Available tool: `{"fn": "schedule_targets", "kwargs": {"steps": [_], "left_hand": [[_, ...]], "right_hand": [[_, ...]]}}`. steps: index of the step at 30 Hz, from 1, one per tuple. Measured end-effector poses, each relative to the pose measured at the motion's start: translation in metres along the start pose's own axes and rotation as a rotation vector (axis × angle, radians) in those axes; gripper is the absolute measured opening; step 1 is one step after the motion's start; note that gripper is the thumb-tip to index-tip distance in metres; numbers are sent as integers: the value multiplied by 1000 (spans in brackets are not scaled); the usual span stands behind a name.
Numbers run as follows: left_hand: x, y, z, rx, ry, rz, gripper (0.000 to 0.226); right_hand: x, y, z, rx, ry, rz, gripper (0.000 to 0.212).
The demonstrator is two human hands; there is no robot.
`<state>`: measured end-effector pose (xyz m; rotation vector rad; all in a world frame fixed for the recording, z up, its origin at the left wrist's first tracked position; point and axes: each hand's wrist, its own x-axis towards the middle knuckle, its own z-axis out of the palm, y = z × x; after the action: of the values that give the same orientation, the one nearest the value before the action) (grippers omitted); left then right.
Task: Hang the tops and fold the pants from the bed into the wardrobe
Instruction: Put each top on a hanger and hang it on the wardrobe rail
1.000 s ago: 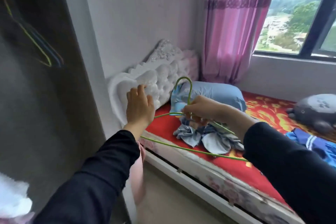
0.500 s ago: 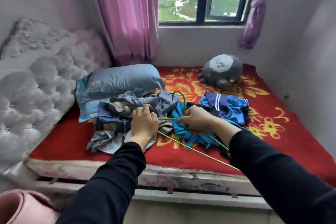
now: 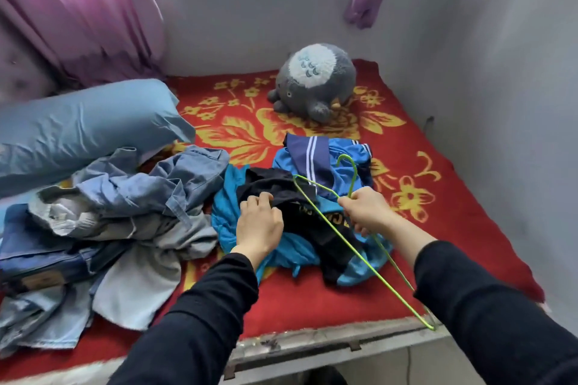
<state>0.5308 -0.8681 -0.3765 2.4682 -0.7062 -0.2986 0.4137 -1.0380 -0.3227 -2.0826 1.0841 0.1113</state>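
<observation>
My right hand (image 3: 367, 211) grips a green wire hanger (image 3: 353, 247) at its neck, hook pointing up, over the clothes. My left hand (image 3: 258, 223) rests with fingers spread on a black garment (image 3: 272, 187) that lies on a bright blue top (image 3: 226, 219); it does not hold it. Beyond them lies a navy and blue striped garment (image 3: 316, 155). A heap of denim and grey clothes (image 3: 131, 206) covers the bed's left side. The wardrobe is out of view.
The bed has a red blanket with yellow flowers (image 3: 406, 222). A blue pillow (image 3: 78, 128) lies at the left, a grey plush toy (image 3: 314, 81) at the back. Pink curtains (image 3: 78, 9) hang by the window; a grey wall (image 3: 516, 103) borders the right.
My view has swung from the wardrobe side onto the bed and down. Both hands moved right, from the denim heap to the black and blue garments, the hanger still in my right hand.
</observation>
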Motion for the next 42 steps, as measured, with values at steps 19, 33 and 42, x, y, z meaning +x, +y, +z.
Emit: {"fn": "schedule_targets", "kwargs": {"steps": [19, 33, 42], "left_hand": [[216, 2, 209, 277, -225, 131, 61], [235, -38, 242, 382, -246, 210, 11], [239, 6, 134, -151, 17, -45, 20]], "right_hand": [[297, 110, 35, -180, 5, 85, 34], [305, 137, 84, 24, -267, 219, 25], [277, -4, -20, 530, -479, 113, 36]]}}
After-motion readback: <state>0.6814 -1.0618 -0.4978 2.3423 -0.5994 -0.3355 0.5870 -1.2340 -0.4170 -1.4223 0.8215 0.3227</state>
